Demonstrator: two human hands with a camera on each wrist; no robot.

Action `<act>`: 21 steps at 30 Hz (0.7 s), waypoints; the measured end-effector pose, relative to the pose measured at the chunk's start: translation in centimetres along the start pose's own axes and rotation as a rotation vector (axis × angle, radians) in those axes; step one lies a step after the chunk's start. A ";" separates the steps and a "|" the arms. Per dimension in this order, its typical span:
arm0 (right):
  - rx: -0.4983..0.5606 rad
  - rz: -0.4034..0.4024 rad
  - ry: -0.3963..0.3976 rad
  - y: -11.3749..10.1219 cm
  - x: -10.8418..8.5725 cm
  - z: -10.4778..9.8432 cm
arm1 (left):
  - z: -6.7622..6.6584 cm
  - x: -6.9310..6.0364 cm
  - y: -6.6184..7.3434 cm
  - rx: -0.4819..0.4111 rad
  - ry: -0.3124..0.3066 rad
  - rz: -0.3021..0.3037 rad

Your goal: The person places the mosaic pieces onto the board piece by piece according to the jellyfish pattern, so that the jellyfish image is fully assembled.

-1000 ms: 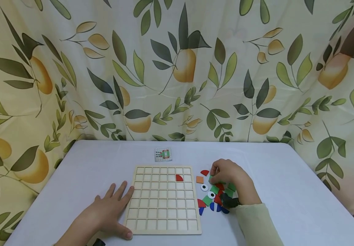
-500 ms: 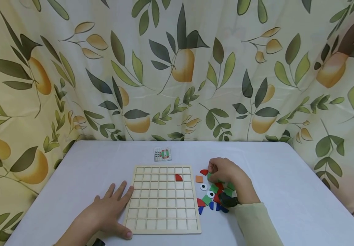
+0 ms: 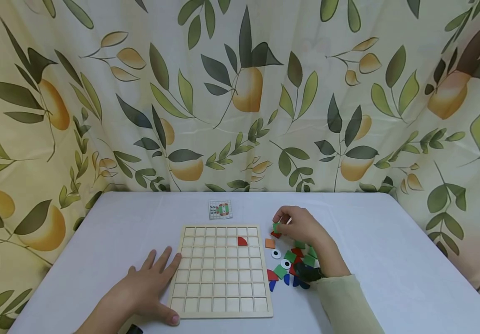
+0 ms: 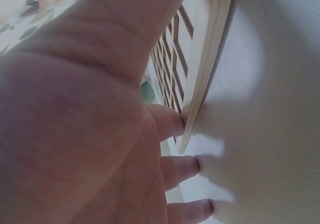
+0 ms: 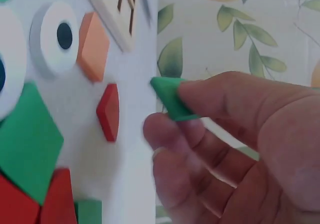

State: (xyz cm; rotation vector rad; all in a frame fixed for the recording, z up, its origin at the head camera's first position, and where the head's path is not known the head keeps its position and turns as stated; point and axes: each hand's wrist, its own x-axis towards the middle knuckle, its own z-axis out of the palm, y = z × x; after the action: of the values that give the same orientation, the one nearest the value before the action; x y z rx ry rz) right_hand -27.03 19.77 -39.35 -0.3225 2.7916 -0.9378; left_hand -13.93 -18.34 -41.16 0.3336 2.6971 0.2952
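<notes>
"While the white counter [image 3: 390, 260] spreads under both hands, where is the board [image 3: 221, 264]?"

"Just right of the left hand [image 3: 150, 283], whose fingers [image 4: 180, 170] are spread wide, gripping nothing, one fingertip against its edge. I'd keep that touch light, just enough to stop it sliding."

"And the right hand [image 3: 302, 226]?"

"Its fingers [image 5: 202, 93] are drawn into a pinch on one green piece [image 5: 169, 95], up off the counter and looking tilted. The loose pile [image 3: 290, 256] lies back from those fingers, by the wrist; the picture card [image 3: 220, 210] is to their left, beyond the board."

"So how would you handle that piece well?"

"I'd judge this to be the lift — so go up before going sideways. A red piece [image 5: 109, 113] lies below the fingertips, and an orange square [image 3: 270, 243] just nearer the person; a low sweep could knock either. And level it — pinched by one corner, the others left free."
</notes>
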 end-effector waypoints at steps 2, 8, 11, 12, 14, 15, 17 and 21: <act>0.051 -0.011 0.004 -0.2 0.1 0.2 | 0.0 0.0 0.1 0.002 -0.002 -0.004; 0.163 -0.025 0.022 -1.0 0.1 0.5 | 0.0 -0.1 0.1 0.013 0.012 0.009; 0.216 -0.039 0.029 -1.3 0.1 0.7 | 0.0 -0.1 0.1 0.014 0.019 0.017; 0.238 -0.045 0.031 -1.4 0.1 0.7 | 0.0 -0.1 0.1 0.014 0.019 0.018; 0.293 -0.056 0.031 -1.5 0.1 0.9 | 0.0 -0.1 0.1 0.015 0.018 0.015; 0.320 -0.061 0.031 -1.6 0.1 0.9 | 0.0 -0.1 0.1 0.016 0.016 0.012; 0.363 -0.067 0.030 -1.8 0.2 1.1 | 0.0 -0.1 0.1 0.017 0.012 0.006; 0.403 -0.076 0.029 -2.1 0.4 1.5 | -0.1 -0.1 0.2 0.016 0.006 -0.003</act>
State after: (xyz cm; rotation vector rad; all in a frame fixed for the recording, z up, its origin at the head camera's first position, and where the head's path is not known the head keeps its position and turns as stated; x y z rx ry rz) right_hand -26.81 17.19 -39.26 -0.3552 2.5450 -1.4959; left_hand -13.87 -18.22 -41.02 0.3334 2.7074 0.2743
